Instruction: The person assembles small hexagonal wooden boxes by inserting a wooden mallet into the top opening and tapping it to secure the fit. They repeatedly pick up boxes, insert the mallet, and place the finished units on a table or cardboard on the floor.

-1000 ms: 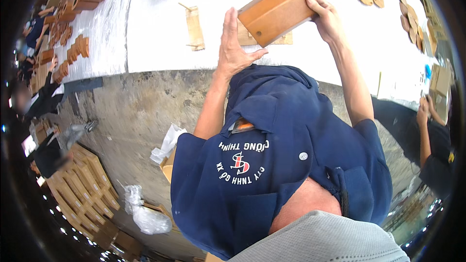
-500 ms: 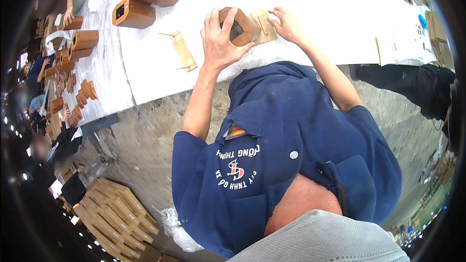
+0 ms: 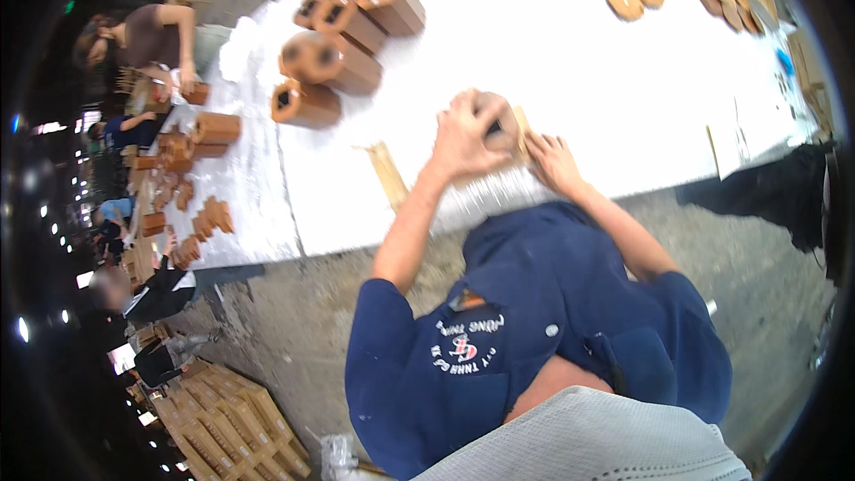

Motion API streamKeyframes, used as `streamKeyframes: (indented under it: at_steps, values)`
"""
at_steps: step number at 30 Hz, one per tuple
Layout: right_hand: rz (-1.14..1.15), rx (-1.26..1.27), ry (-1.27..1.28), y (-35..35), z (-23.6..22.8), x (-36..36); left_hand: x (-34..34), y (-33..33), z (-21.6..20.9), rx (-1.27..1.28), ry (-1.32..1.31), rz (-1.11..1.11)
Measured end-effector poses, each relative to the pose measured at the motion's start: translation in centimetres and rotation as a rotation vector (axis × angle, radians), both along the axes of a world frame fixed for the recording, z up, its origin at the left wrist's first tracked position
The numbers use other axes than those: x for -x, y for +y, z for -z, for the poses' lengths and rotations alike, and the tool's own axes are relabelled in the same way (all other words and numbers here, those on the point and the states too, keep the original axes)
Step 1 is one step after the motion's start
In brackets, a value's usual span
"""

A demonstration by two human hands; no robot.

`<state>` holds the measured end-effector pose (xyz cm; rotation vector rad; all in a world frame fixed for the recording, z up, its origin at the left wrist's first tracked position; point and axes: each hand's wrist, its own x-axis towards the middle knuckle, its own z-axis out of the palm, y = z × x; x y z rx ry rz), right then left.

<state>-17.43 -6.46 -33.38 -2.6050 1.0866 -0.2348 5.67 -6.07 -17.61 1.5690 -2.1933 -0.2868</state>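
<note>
My left hand (image 3: 465, 141) is wrapped round a brown hollow wooden box (image 3: 504, 131) with angled sides, whose dark opening shows between the fingers. Motion blurs both box and hand. Beside the box, a thin pale wooden panel (image 3: 523, 121) stands edge-on, close against its right side. The fingers of my right hand (image 3: 554, 160) grip its lower end; whether it touches the box I cannot tell. Left of my left forearm, another pale wooden panel (image 3: 386, 176) with a thin strip at its end lies on the white-covered table (image 3: 499, 27).
Several similar brown boxes (image 3: 356, 69) stand in a group at the far left. Flat wooden pieces (image 3: 625, 4) lie at the far right. Co-workers, one with an arm (image 3: 185, 44) over a box, work along the left. Stacked cartons (image 3: 227, 419) stand on the floor at lower left.
The view has shifted, so the table appears lower and farther right. The pale panel beside the box, flat before, now looks raised on edge, with my right hand closed in on it.
</note>
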Motion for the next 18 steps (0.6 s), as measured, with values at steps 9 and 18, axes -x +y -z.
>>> streamKeyframes:
  at_steps: [9, 18]
  values:
    - [0.014, 0.011, -0.118, -0.2, 0.1, -0.7, -1.0, 1.2, 0.1, 0.011, -0.009, 0.143]
    - [-0.013, 0.108, -0.189, -0.6, 0.7, -0.7, 0.0, 1.5, 0.8, -0.033, -0.03, 0.09]
